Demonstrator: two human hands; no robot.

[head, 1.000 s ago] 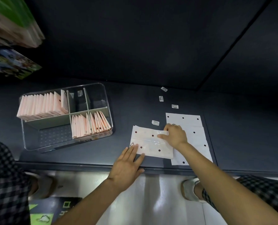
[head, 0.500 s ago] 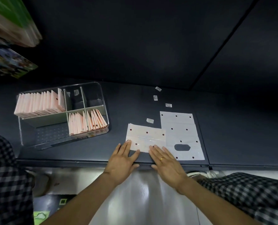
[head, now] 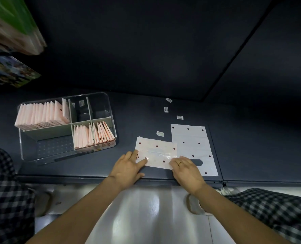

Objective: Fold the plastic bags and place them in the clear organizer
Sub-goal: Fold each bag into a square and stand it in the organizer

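A pale pink plastic bag with dark dots lies folded in half on the dark shelf. My left hand rests on its near left corner with straight fingers. My right hand touches its near right corner, fingers slightly bent over the edge. To the right lies a flat stack of unfolded dotted bags with a handle cut-out. The clear organizer stands at the left, holding two rows of folded pink bags.
Several small barcode stickers lie scattered on the shelf behind the bags. Boxes hang over the upper left. The shelf's front edge runs just below my hands, with checkered trouser legs on both sides.
My right hand came back from the bag's far edge to its near edge, leaving the bag folded in half. Both hands now sit at the near corners.
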